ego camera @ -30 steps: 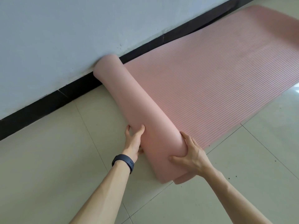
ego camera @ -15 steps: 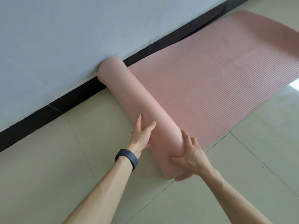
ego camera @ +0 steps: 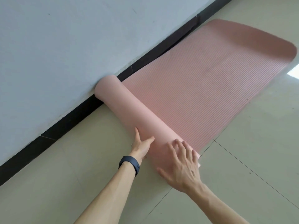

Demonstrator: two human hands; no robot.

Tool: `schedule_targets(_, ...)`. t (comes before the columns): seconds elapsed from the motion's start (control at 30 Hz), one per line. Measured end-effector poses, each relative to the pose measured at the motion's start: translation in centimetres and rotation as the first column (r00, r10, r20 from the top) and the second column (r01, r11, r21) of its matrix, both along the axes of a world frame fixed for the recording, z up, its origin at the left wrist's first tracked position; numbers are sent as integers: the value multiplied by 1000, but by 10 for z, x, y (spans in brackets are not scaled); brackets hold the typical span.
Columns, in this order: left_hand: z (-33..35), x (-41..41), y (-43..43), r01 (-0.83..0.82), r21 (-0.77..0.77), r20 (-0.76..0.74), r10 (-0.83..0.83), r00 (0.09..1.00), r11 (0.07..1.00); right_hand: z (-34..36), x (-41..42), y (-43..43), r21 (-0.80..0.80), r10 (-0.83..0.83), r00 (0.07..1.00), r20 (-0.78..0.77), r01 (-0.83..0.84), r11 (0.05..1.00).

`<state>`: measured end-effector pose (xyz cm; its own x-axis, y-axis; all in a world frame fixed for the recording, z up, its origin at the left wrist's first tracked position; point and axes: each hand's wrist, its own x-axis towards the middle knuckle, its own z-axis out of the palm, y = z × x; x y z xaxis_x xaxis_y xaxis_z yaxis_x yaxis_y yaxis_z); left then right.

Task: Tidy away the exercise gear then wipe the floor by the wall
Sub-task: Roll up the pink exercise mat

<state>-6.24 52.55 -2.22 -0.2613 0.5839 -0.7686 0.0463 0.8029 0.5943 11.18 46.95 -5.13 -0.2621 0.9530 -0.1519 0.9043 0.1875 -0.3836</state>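
While pressing the half-rolled pink mat (ego camera: 129,113) near its close end, gripping nothing: left hand (ego camera: 142,147) flat against the roll's rear side, right hand (ego camera: 181,165) spread, straight-fingered, on top. Roll's far end against the black skirting (ego camera: 72,125); unrolled part flat on the floor (ego camera: 80,159) beyond.

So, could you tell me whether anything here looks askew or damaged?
The far end of the pink exercise mat curls up off the floor rather than lying flat, and the black skirting board beside it shows a misaligned joint. Otherwise nothing stands out.

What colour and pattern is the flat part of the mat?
The mat is pink with fine parallel ridges; the head view shows it.
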Motion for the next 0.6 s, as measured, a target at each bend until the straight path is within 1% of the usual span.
schedule_targets(0.07, 8, 5, 14, 70, 17, 17, -70, 997, 997, -4, -6, 3, -78, -11, 992, 126, 21, 997)
schedule_targets(0.1, 14, 6, 19, 114, 19, 37, -115, 993, 993, -4, -3, 7, -111, -36, 987, 159, 54, 992)
schedule_targets(0.17, 32, 4, 30, 215, -12, 24, -214, 976, 977, 1, 12, 21, -142, -90, 983, 162, 114, 983)
schedule_targets(0.2, 42, -1, 36, 281, -45, -14, -282, 959, 959, 6, 22, 28, -176, -101, 986, 135, 124, 977)
schedule_targets(0.23, 53, -7, 44, 361, -89, -70, -368, 927, 928, 10, 31, 37, -226, -108, 990, 95, 127, 966)
schedule_targets(0.3, 74, -19, 62, 510, -204, -200, -546, 813, 835, 20, 51, 58, -347, -146, 989, 29, 147, 926)
schedule_targets(0.33, 83, -25, 71, 549, -255, -252, -603, 757, 796, 23, 61, 70, -402, -162, 987, 18, 156, 902)
schedule_targets(0.4, 96, -31, 88, 564, -309, -308, -642, 702, 766, 27, 79, 93, -480, -182, 983, 6, 162, 862)
schedule_targets(0.47, 96, -28, 104, 550, -301, -336, -627, 703, 779, 25, 94, 111, -537, -207, 977, -40, 154, 829)
schedule_targets(0.5, 92, -24, 110, 532, -279, -342, -600, 723, 800, 23, 100, 119, -566, -230, 970, -82, 144, 812)
schedule_targets(0.53, 84, -18, 114, 499, -252, -337, -559, 758, 829, 21, 106, 126, -588, -253, 959, -128, 132, 798)
schedule_targets(0.6, 64, -3, 119, 397, -226, -268, -448, 853, 890, 14, 116, 138, -633, -296, 935, -196, 110, 766)
